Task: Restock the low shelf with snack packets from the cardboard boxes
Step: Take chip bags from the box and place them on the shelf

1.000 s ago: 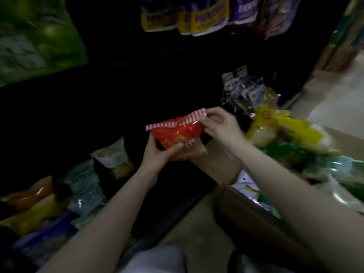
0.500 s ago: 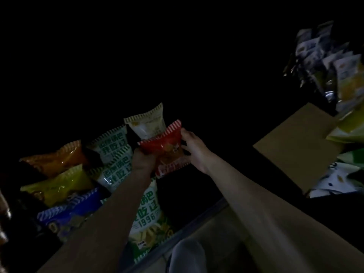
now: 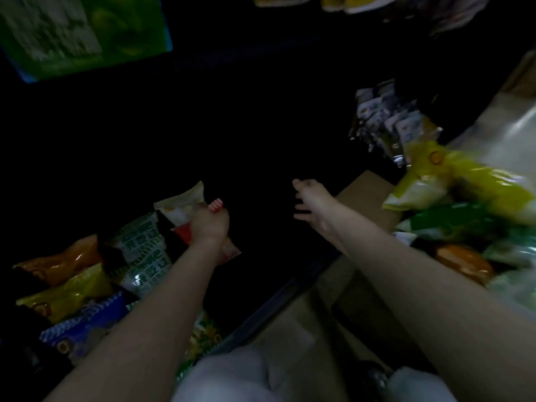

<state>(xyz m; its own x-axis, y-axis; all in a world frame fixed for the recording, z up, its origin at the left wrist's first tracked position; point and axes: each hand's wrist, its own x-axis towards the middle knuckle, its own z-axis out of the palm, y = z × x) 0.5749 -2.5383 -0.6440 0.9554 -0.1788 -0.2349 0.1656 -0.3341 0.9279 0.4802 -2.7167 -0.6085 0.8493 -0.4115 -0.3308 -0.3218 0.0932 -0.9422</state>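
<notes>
My left hand point(image 3: 209, 224) grips a red snack packet point(image 3: 183, 233) with a red-and-white striped edge, low on the dark shelf beside a pale packet point(image 3: 180, 206). Most of the red packet is hidden behind the hand. My right hand point(image 3: 308, 202) hangs free over the dark shelf gap with its fingers spread, holding nothing. A cardboard box point(image 3: 368, 198) at the right holds yellow point(image 3: 452, 181), green and orange packets. The low shelf's front edge point(image 3: 275, 300) runs diagonally below both hands.
Green-and-white point(image 3: 145, 250), orange point(image 3: 62, 264), yellow point(image 3: 66, 294) and blue point(image 3: 84, 323) packets fill the shelf's left part. Silver-grey packets point(image 3: 385, 117) stand at the shelf's right. A green bag point(image 3: 81, 33) hangs top left. My knees point(image 3: 232, 378) sit at the bottom.
My right hand has let go of the red packet and moved right, away from it. My left hand has kept the packet and set it lower against the shelved packets.
</notes>
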